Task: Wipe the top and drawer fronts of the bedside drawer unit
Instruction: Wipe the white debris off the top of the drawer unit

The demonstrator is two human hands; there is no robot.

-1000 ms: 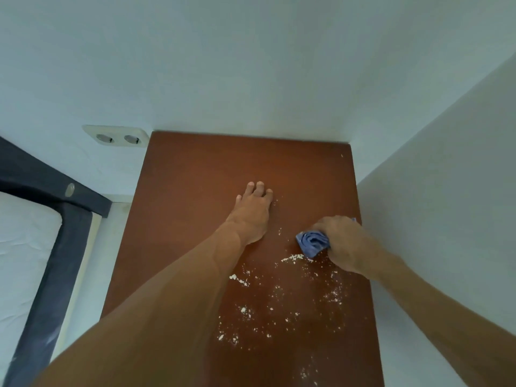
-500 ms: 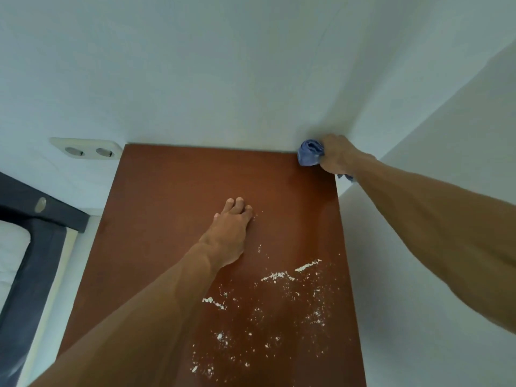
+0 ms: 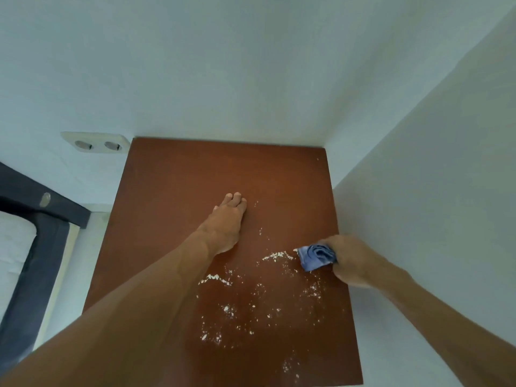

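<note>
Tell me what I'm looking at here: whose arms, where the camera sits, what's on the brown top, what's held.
No machine here: a person wears a camera on the head, looking down at their own arms. The left hand lies flat on the brown top of the drawer unit. The right hand grips a crumpled blue cloth against the top. White crumbs are scattered over the near half. A socket and a bed are at left.
</note>
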